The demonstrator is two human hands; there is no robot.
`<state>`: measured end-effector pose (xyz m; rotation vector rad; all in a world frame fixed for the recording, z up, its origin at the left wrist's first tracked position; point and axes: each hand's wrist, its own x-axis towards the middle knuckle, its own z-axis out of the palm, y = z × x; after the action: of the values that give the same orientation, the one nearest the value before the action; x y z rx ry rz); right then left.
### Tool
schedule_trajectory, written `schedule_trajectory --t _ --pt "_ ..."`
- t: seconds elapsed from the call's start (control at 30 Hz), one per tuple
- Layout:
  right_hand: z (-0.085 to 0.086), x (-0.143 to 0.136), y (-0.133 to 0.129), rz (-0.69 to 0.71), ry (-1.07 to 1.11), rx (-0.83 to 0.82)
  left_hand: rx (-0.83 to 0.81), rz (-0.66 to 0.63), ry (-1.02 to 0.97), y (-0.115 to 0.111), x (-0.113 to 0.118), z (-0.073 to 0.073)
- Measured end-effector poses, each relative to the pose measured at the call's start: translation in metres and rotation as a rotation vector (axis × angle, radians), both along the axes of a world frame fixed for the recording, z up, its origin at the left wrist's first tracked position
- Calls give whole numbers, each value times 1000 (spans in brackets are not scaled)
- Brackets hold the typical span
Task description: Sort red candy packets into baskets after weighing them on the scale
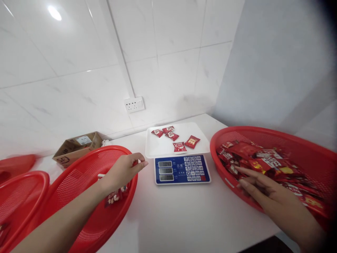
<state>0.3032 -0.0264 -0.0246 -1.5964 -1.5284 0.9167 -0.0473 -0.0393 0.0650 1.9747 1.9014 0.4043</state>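
Note:
A digital scale (183,170) with a blue keypad stands on the white table, and several small red packets (171,136) lie on its white tray (155,150). My left hand (125,171) hangs over the near-left red basket (129,196), its thumb and fingers curled with a gap between them and nothing visible in it. Some red packets (113,198) lie in that basket below the hand. At the right, my right hand (265,196) is over the edge of a large red basket (219,168) heaped with red packets (265,158); its fingers are apart and no packet shows in them.
An open cardboard box (76,149) sits against the wall at the back left. Another red basket (23,200) stands at the far left, with a red object (19,165) behind it. A wall socket (134,104) is above the table.

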Motion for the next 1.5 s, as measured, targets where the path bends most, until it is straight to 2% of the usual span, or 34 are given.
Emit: schedule_trajectory --t 0.1,0.17,0.27,0.47,0.53,0.63,0.77,0.9,1.0,1.1,1.2,1.3,1.4,1.5 --pt "-2 -1 2 -20 25 5 31 -69 81 11 4 -4" --pt "-3 -1 3 -24 32 23 87 -119 158 27 7 -9" --pt "-3 -3 4 -22 19 77 138 -148 247 67 9 -19" --pt "3 -6 0 24 -5 103 108 -177 335 155 9 -38" --pt "2 -6 0 40 -10 118 89 -192 380 174 10 -41" --pt "1 -6 0 50 -17 142 48 -210 445 189 13 -43" --pt "1 -7 -1 51 -21 155 11 -175 507 195 14 -45" --pt "3 -7 -3 72 2 140 1 -104 530 191 9 -43" --pt "5 -7 -4 88 14 141 13 -85 507 185 6 -37" --pt "8 -7 -7 138 -16 169 42 -88 429 176 15 -24" --pt "12 -7 -11 246 -145 228 76 -163 272 163 46 -8" --pt "15 -8 -15 321 -278 298 111 -333 91 146 100 3" --pt "15 -8 -16 335 -324 350 104 -534 -55 128 161 4" --pt "14 -8 -15 348 -339 396 37 -715 -165 119 213 -4"
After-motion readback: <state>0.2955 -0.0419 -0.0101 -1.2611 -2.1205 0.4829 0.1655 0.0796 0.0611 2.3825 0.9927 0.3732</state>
